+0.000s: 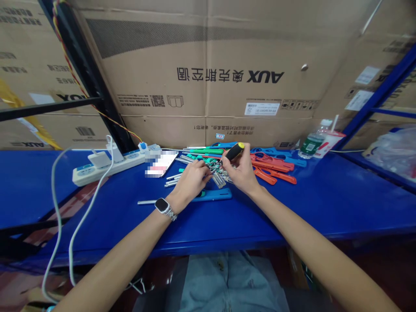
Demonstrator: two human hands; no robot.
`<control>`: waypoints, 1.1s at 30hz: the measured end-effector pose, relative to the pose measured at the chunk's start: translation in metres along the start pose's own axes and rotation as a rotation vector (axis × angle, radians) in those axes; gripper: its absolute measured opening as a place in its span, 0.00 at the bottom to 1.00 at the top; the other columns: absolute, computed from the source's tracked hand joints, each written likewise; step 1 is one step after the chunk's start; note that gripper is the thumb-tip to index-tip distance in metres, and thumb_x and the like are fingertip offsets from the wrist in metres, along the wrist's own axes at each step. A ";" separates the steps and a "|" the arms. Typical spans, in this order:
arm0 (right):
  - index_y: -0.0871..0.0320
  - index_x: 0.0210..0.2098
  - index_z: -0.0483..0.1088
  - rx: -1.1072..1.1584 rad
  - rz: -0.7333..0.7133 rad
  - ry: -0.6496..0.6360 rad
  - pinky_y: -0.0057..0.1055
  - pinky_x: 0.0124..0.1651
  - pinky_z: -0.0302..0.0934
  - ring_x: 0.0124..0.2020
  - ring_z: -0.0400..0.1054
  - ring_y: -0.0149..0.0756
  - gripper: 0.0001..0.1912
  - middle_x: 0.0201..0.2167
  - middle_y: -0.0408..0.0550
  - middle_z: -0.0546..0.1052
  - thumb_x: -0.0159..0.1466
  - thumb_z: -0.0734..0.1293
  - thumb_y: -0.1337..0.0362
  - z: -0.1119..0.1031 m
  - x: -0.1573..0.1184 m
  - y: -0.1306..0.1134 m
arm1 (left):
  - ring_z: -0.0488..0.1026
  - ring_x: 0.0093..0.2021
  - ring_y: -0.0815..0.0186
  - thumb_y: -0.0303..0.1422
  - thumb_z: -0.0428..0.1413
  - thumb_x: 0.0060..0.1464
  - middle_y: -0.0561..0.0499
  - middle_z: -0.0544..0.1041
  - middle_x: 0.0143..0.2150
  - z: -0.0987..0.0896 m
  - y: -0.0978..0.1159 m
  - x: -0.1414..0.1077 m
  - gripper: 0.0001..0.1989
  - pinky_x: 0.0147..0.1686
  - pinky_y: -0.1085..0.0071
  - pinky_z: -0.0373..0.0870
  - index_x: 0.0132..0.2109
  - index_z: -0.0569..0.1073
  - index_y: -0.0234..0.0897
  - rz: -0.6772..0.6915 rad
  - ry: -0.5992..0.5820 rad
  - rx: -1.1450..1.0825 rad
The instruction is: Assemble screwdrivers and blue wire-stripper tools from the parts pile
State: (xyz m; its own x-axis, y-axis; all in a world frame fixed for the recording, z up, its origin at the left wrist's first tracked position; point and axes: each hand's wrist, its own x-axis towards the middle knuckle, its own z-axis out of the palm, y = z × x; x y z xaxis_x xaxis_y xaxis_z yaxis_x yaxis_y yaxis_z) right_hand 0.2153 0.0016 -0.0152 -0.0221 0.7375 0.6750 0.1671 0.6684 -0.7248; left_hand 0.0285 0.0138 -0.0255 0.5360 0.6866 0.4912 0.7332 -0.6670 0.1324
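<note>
My right hand is closed around a screwdriver with a black and yellow handle. Close beside it, the fingers of my left hand are pinched together over a pile of small metal parts; what they hold is too small to make out. A clear plastic piece lies between the hands. Below the left hand rests a blue lighter-like tool with a metal tube. Orange-red casings lie right of my right hand, and blue casings sit behind them. Green-handled pieces are at the back.
A white power strip with plugs and cables lies on the left of the blue table. Near it is a phone. A water bottle and a red-white cup stand at the back right, before a large cardboard sheet.
</note>
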 end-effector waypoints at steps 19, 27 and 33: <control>0.48 0.48 0.55 0.063 0.116 0.023 0.33 0.18 0.59 0.16 0.64 0.33 0.21 0.22 0.36 0.70 0.67 0.68 0.47 -0.023 -0.014 -0.015 | 0.73 0.48 0.53 0.45 0.63 0.59 0.45 0.76 0.44 -0.004 0.031 -0.021 0.15 0.50 0.55 0.71 0.43 0.80 0.36 0.121 -0.156 -0.225; 0.49 0.49 0.55 0.079 0.107 -0.013 0.33 0.19 0.61 0.16 0.65 0.33 0.22 0.23 0.37 0.72 0.67 0.69 0.48 -0.016 -0.019 -0.012 | 0.73 0.47 0.55 0.46 0.63 0.60 0.45 0.77 0.44 0.002 0.019 -0.023 0.15 0.49 0.57 0.71 0.43 0.80 0.37 0.075 -0.138 -0.256; 0.49 0.50 0.55 0.079 0.113 -0.036 0.33 0.19 0.61 0.16 0.64 0.32 0.23 0.23 0.36 0.72 0.67 0.69 0.48 -0.015 -0.020 -0.009 | 0.74 0.47 0.54 0.45 0.63 0.60 0.45 0.77 0.45 0.001 0.021 -0.023 0.15 0.50 0.57 0.71 0.42 0.80 0.38 0.073 -0.132 -0.249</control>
State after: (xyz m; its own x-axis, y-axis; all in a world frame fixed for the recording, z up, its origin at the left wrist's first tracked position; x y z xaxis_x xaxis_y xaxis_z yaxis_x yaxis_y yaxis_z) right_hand 0.2290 -0.0207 -0.0203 -0.0433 0.8107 0.5839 0.0927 0.5852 -0.8056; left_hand 0.0315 -0.0156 -0.0354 0.6453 0.6549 0.3934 0.5738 -0.7554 0.3163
